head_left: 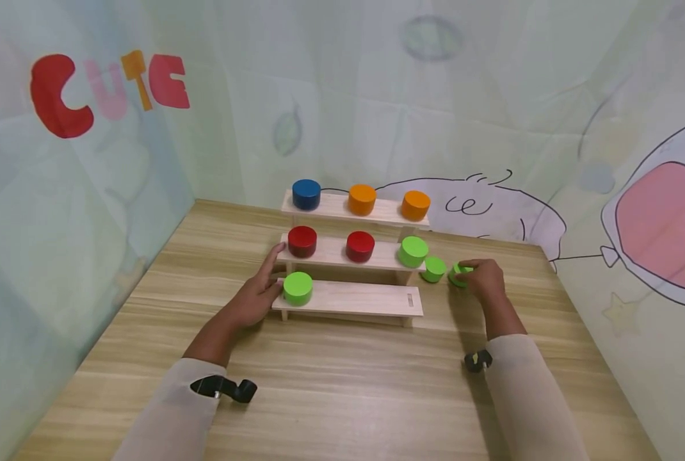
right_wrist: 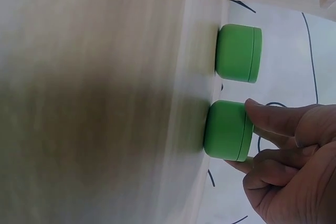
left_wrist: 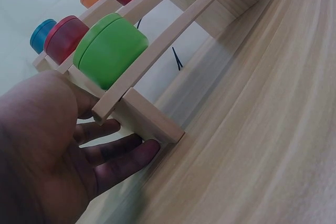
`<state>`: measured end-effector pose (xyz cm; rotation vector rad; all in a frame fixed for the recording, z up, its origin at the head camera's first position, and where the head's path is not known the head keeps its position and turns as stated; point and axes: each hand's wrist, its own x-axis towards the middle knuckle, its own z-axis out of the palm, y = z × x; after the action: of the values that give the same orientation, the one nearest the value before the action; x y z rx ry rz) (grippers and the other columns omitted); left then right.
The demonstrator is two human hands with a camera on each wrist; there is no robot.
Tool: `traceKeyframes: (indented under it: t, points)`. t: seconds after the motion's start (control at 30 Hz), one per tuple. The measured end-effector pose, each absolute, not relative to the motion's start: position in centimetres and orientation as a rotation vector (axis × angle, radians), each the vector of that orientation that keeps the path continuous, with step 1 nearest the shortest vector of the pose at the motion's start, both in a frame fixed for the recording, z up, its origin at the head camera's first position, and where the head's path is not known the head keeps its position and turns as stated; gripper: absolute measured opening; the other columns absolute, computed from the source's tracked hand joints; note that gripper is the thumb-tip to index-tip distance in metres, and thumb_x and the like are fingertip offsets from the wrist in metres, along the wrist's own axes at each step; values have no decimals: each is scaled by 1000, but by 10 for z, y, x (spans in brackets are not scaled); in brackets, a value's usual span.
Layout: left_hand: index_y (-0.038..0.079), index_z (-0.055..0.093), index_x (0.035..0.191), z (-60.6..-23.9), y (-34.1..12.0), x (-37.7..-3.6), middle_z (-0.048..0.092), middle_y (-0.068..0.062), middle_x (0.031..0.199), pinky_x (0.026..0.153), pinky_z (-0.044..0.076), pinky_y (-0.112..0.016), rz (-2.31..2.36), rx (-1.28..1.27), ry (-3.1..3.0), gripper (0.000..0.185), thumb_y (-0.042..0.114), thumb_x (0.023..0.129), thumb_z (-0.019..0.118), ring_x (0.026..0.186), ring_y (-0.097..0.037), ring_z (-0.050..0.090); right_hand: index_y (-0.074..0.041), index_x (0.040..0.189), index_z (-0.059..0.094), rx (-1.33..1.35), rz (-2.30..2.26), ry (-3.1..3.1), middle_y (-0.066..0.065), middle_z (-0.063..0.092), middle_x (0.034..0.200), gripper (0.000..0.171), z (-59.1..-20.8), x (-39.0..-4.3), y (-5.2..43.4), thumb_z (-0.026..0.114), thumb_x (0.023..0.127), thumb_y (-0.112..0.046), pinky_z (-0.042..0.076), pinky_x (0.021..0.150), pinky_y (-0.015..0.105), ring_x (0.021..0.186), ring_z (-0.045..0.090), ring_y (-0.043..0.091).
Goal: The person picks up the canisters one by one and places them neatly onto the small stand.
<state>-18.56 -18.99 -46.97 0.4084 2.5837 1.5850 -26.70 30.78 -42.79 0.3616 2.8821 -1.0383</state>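
A three-tier wooden rack (head_left: 354, 299) stands on the table. My left hand (head_left: 256, 294) touches its left end, fingers reaching along the side; in the left wrist view the fingertips lie by the rack's leg (left_wrist: 149, 116). Close to that hand, a green round jar (head_left: 298, 288) sits on the lowest tier. To the right of the rack, my right hand (head_left: 483, 280) pinches another green round jar (right_wrist: 227, 129) near its top, between thumb and fingers. That jar stands on the table. Beside it, nearer the rack, is a similar green jar (head_left: 433, 269).
The middle tier bears two red jars (head_left: 302, 242) and a green jar (head_left: 413, 252). On the top tier stand a blue jar (head_left: 306, 194) and two orange jars (head_left: 362, 200). Printed cloth (head_left: 342, 128) hangs behind the wood-grain table (head_left: 342, 384).
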Motion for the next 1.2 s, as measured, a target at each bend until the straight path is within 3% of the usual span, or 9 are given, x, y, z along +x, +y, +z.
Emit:
traceKeyframes:
  t: [0.27,0.8,1.2]
  points:
    - [43,0,175,-467,-189,-186,22,-26,180,125,35,-75,1576,408,2590,80,12,115,42,153,-57,47,-1,142,70,385,-1057,2894,27,59,157,49,-431,-267,309,79,97,-19,40,128,58,155,46,48]
    - [44,0,175,-467,-189,-185,30,-31,176,125,34,-76,1594,388,2577,79,14,116,43,153,-58,45,-2,143,70,418,-1119,2972,27,60,156,47,-422,-259,304,75,101,-24,44,124,58,153,50,46]
    - [41,1,176,-468,-189,-185,23,-26,180,125,34,-76,1600,404,2576,79,13,116,44,153,-58,45,-3,143,71,428,-1176,3063,28,65,149,49,-411,-246,296,74,101,-28,51,115,60,144,59,47]
